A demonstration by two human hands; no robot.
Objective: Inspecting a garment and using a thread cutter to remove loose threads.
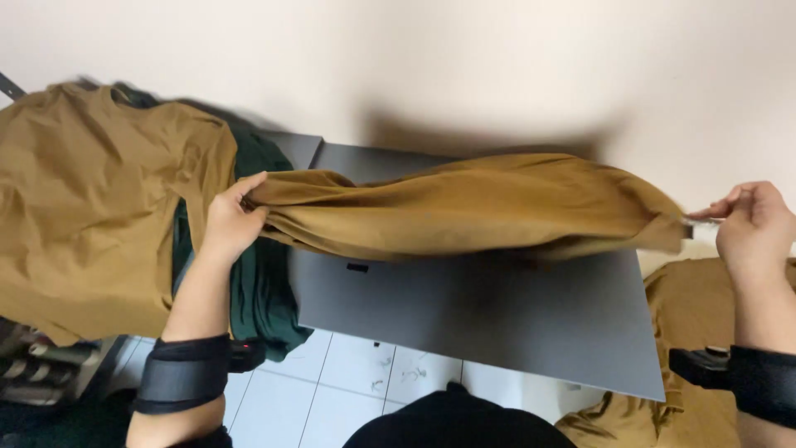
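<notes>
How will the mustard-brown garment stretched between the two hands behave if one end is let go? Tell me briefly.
Probably floppy: the mustard-brown garment sags and creases between the left hand and right hand. Likely light, since fingertip pinches hold it up. A released end would probably drop onto the grey table.

A mustard-brown garment (464, 203), soft and creased, is stretched sideways into a long, loosely bunched band above the grey tabletop (497, 319). Its left end is gathered in the left hand (232, 220), its right end tapers to a corner pinched in the right hand (750, 224). The middle sags, its lower edge hanging close over the tabletop
</notes>
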